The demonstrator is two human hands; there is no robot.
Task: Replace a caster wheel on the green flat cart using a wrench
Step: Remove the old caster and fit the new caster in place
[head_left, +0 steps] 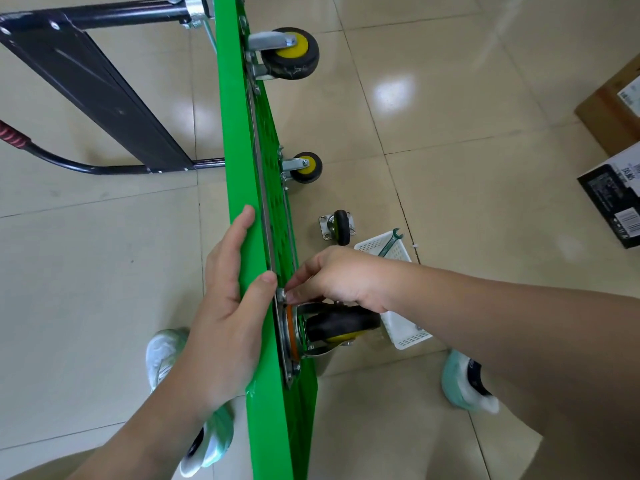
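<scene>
The green flat cart [235,140] stands on its edge on the tiled floor, its underside facing right. My left hand [225,306] grips the cart's top edge. My right hand [332,277] pinches a small nut [281,293] at the corner of the mounting plate of the near caster wheel [341,323], black with a yellow hub. A loose caster wheel [339,226] lies on the floor to the right. A green wrench [389,241] leans in a white basket [410,336], away from both hands.
Two more casters, one [289,53] and another [304,167], are mounted further along the cart. The black folded handle [86,88] lies to the left. Cardboard boxes [613,188] sit at the right edge. My feet in pale shoes [467,384] straddle the cart.
</scene>
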